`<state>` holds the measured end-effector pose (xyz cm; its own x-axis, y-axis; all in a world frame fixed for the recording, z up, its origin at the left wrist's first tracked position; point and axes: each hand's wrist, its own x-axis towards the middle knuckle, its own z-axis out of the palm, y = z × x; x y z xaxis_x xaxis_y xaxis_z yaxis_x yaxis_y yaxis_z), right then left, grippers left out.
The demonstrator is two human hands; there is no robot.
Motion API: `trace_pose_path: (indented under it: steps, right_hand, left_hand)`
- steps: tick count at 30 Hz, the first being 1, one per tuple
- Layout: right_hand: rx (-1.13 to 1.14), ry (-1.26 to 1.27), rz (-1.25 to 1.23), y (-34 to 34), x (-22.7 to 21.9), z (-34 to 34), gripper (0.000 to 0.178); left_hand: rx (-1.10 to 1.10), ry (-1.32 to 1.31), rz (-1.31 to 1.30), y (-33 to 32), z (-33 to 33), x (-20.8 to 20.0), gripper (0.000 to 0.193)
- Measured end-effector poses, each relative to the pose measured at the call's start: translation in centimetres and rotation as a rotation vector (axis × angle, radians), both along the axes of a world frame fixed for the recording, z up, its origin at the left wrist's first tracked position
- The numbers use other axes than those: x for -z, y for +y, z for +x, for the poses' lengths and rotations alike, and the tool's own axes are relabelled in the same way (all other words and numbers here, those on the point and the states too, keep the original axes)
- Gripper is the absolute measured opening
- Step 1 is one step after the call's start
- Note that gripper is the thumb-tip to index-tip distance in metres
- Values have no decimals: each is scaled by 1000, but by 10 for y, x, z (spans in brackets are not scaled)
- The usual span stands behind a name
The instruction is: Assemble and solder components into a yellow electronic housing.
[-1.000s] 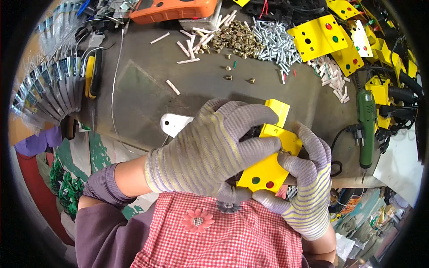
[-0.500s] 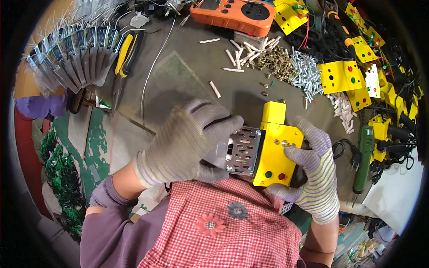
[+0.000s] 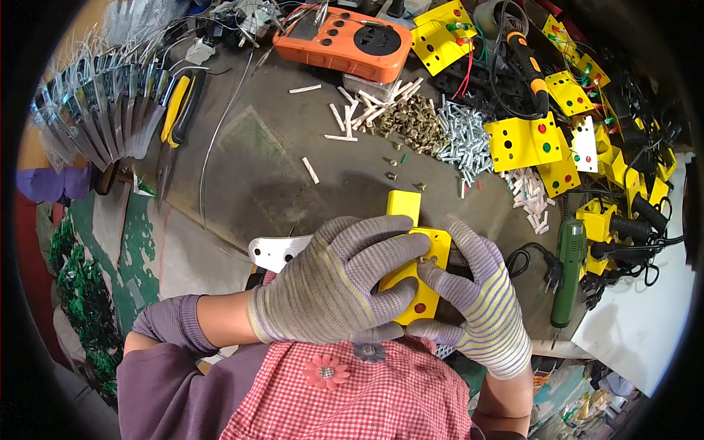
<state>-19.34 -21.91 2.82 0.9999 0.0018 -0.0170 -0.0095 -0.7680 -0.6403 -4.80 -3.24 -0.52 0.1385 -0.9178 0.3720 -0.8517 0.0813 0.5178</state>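
Note:
Both gloved hands are at a yellow metal housing [image 3: 434,246] near the table's front edge. My left hand [image 3: 337,282] lies across its left side, fingers closed over the yellow face and hiding much of it. My right hand [image 3: 480,301] grips the right edge, with the thumb low and one fingertip on the face beside small metal screws [image 3: 431,259]. A red light [image 3: 419,308] shows below that fingertip. A yellow block [image 3: 403,205] sticks out at the far end. From under my left wrist a silver plate with holes [image 3: 273,251] protrudes.
Beyond the hands lie brass screws [image 3: 411,125], silver screws [image 3: 466,139] and pale little tubes [image 3: 311,170]. An orange meter [image 3: 345,44] stands at the back. Yellow panels [image 3: 522,143] and a green electric screwdriver [image 3: 567,271] are on the right, yellow-handled pliers [image 3: 176,110] on the left.
My left hand has moved right, from the perforated metal part onto the yellow face, covering the green light. The view has shifted, so the tabletop things appear farther left.

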Motion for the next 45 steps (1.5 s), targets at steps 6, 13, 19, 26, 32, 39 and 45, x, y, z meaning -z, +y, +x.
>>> trace_pose_path:
  steps: [6,13,19,26,32,39,45]
  right_hand:
    - [-14,-93,-7,-3,7,0,68]
    - [-31,-133,10,2,14,12,66]
    - [-81,-130,22,-9,14,10,66]
    - [-36,-139,31,-5,8,9,67]
    - [96,-150,-89,-30,-22,-23,61]
    - [903,56,-795,-84,28,-177,71]
    - [923,-326,-120,-80,16,-173,69]
  left_hand:
    - [32,-14,25,-4,1,-1,54]
    - [9,-7,170,0,11,-9,58]
    - [-74,-4,256,-1,-1,-15,58]
    - [-65,9,219,-10,3,-25,47]
    - [-118,-29,252,1,7,-21,56]
    - [-86,-67,263,-7,-3,-21,63]
    - [-125,-12,181,-6,-3,-14,63]
